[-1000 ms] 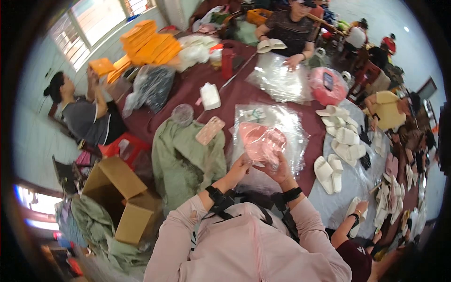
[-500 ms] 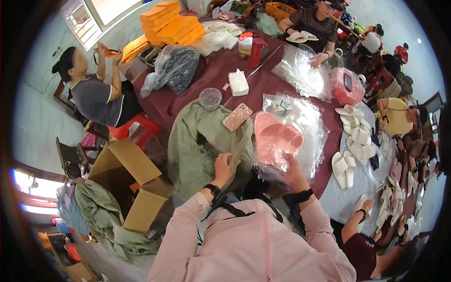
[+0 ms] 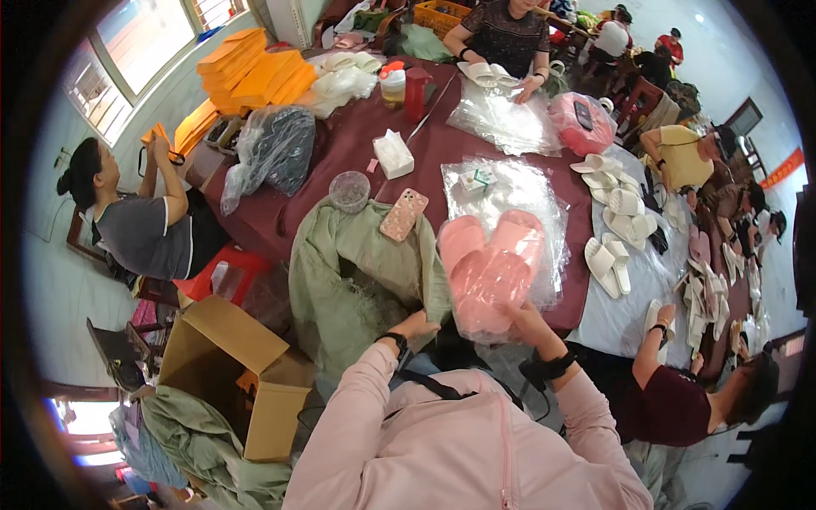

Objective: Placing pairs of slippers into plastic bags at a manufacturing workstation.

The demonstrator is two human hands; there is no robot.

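Note:
My right hand (image 3: 529, 324) is closed on the near end of a pair of pink slippers (image 3: 490, 270) in a clear plastic bag. The slippers are raised over the table's near edge, beside a large pale green sack (image 3: 327, 289). On the sack's right-hand rim, my left hand (image 3: 414, 326) is closed, its fingertips at the folded edge. The sack's mouth gapes, and its inside is mostly dark. Beyond the slippers lies a stack of clear plastic bags (image 3: 544, 204) with a small white-and-green card (image 3: 478, 178) on top.
A phone (image 3: 404, 215) and a clear round tub (image 3: 349, 192) rest on the sack's far part. White slippers (image 3: 607, 265) line the right side of the maroon-covered table (image 3: 357, 140). An open carton (image 3: 280, 416) stands at left. Co-workers sit left, beyond and right.
The bagged slippers have come up off the plastic bags, toward me. My left hand has moved down to the sack's near right rim. The whole view has shifted somewhat.

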